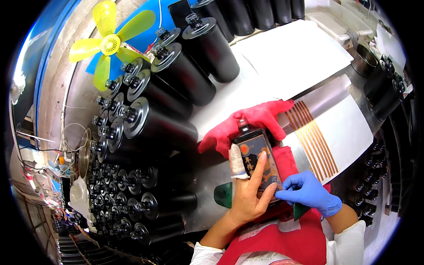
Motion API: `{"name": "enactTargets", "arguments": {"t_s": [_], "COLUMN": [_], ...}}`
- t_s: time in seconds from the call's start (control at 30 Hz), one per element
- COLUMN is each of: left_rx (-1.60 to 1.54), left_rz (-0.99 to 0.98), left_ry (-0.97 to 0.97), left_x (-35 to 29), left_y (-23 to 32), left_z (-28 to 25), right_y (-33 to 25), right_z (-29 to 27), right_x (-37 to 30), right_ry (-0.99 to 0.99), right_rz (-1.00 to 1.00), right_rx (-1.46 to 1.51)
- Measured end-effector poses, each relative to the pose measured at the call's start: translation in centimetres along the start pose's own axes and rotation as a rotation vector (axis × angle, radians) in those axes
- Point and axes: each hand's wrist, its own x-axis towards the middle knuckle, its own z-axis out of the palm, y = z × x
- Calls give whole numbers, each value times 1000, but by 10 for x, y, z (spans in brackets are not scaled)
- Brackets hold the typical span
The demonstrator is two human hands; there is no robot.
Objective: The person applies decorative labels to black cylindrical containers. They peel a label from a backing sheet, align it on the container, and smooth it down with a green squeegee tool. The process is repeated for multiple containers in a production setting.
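A black bottle (pixel 258 154) with a gold and orange decorated front and a clear neck lies tilted on red cloth (pixel 225 131), close to my body. My left hand (pixel 248 192) is bare but for a white wrap on one finger. Its fingers lie spread over the bottle's front, the wrapped one along the left edge. In a blue glove, my right hand (pixel 309 193) is closed in a pinch at the bottle's lower right edge. Whatever sits between those fingertips is too small to make out. Just right of the cloth, a white sheet (pixel 349 137) carries several copper-coloured strips (pixel 314 143).
Black round bottles (pixel 159 126) crowd the left side and the back. A yellow-green fan (pixel 110 44) stands at the far left. White paper (pixel 293 57) covers the back of the metal table (pixel 203 176). A dark green piece (pixel 223 194) lies left of my left hand. More bottles (pixel 380 84) stand far right.
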Motion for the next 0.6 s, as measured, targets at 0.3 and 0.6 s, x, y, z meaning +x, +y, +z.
{"name": "enactTargets", "arguments": {"t_s": [0.3,0.6], "left_rx": [11,46], "left_rz": [3,0], "left_ry": [-50,-56], "left_x": [0,-2], "left_y": [1,2], "left_z": [-5,-6], "right_y": [2,4], "right_z": [2,-2], "right_x": [-1,0], "right_ry": [31,-12], "right_rz": [8,47], "right_rx": [-24,2]}}
